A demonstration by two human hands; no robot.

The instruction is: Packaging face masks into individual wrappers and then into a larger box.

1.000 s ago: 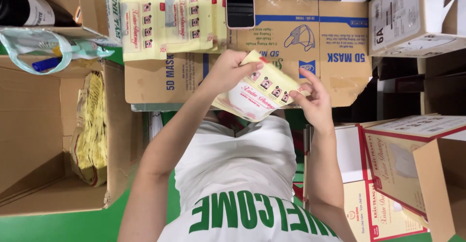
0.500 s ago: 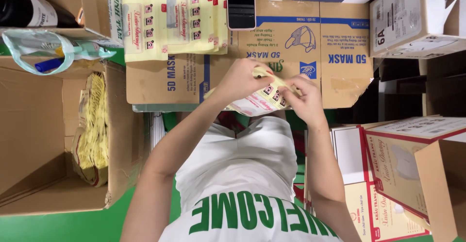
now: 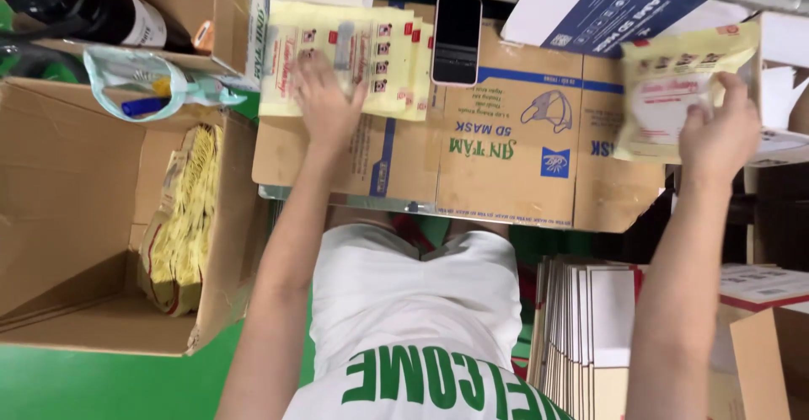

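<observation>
Forearms enter from the lower edge of the frame, over a white shirt with green lettering that is cut off at the bottom. Lower left: an open brown carton holds a bundle of yellow packets standing on edge, their lower part hidden by the carton wall. Lower right: a row of flat folded boxes, cropped by the frame edge. Centre: a flattened cardboard sheet serves as the work surface. At upper centre-left, the left hand lies palm-down with fingers spread on a stack of yellow packets, pressing rather than gripping; the number of packets in the stack cannot be counted. At upper right, the right hand grasps 1 yellow packet by its lower edge, held up above the sheet, well apart from the stack. Top centre: a dark phone rests just beside the stack. Upper left: a dark bottle, partly cropped, lies above a pale plastic bag whose contents are hard to make out.
</observation>
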